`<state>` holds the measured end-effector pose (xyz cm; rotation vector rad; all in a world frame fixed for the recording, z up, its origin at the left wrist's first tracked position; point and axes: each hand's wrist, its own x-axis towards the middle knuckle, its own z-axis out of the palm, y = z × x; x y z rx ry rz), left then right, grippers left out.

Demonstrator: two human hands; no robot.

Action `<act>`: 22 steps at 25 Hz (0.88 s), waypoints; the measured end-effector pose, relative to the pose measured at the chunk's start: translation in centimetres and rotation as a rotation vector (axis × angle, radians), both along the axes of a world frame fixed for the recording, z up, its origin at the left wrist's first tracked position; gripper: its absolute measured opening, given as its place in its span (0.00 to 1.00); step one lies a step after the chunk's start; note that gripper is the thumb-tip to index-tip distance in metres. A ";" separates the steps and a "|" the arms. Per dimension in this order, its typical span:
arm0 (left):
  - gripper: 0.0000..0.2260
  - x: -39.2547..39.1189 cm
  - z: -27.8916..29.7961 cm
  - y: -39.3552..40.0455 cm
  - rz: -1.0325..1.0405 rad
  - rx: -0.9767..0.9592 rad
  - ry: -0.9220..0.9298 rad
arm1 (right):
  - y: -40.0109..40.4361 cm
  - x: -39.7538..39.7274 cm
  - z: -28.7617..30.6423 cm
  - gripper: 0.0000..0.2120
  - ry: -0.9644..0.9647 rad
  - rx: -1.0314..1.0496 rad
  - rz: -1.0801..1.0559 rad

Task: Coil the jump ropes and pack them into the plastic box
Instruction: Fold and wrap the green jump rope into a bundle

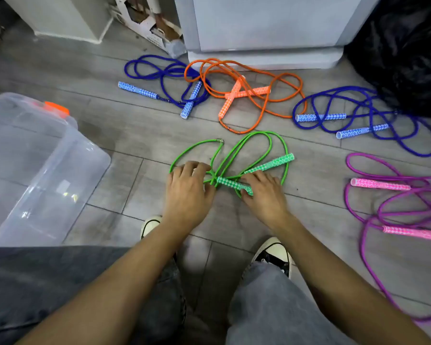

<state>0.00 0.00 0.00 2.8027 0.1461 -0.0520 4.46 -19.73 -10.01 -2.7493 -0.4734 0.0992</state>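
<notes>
1. Cut off at the left edge of the frame: clear plastic box (39, 155) with an orange latch (57, 108), lying on the grey floor (139, 135); no rope visible inside it.
2. Cut off at the right edge: purple jump rope (393, 212) with pink handles, loops running out of frame; black bag (406, 51) in the upper right corner, partly covering the far loops of the right blue jump rope (363, 118).
3. Hidden under the left hand (188, 189): the spot where the loops of the green jump rope (256, 143) gather; fingers curled down over that bunch, gripping it against the floor at centre frame.
4. Partly hidden under the right hand (264, 192): the near end of one green handle (230, 183); fingers bent over that handle, pinching it; second green handle (274, 163) pointing away to the upper right, just beyond the fingertips, contact hard to make out.
5. Just beyond both hands: green loops fanned out toward upper centre, uncoiled, well apart from the box.
6. Further up: orange jump rope (246, 93) at upper centre, overlapping the left blue jump rope (159, 78); both loose on the floor.
7. Bottom of frame: two sneakers and grey-trousered legs, forearms crossing over them.
</notes>
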 end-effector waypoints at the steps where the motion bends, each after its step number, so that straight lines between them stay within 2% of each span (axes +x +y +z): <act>1: 0.18 0.1 -0.2 -0.1 -0.020 0.003 0.012 | 0.1 0.2 -0.9 0.16 0.044 -0.066 0.011; 5: 0.17 0.4 -1.1 0.5 -0.013 0.031 -0.015 | 0.2 1.1 -3.8 0.21 0.173 -0.287 0.009; 7: 0.17 0.4 -1.1 0.7 -0.011 0.042 -0.025 | 0.1 1.0 -4.5 0.20 0.210 -0.348 0.012; 9: 0.18 0.8 -0.7 0.7 -0.019 0.061 -0.030 | 0.0 1.2 -4.4 0.17 0.198 -0.365 0.012; 11: 0.18 1.4 0.1 0.6 -0.058 0.081 -0.040 | -0.2 1.4 -2.6 0.15 0.164 -0.293 -0.009; 15: 0.20 3.2 3.7 0.5 -0.207 0.134 -0.068 | -1.9 1.9 4.3 0.13 -0.061 -0.147 -0.027; 20: 0.23 5.3 12.5 0.4 -0.455 0.206 0.018 | -3.7 2.5 16.2 0.14 -0.261 -0.030 0.016; 22: 0.20 5.4 16.3 0.6 -0.511 0.137 0.050 | -4.1 2.7 21.1 0.13 -0.333 -0.034 0.067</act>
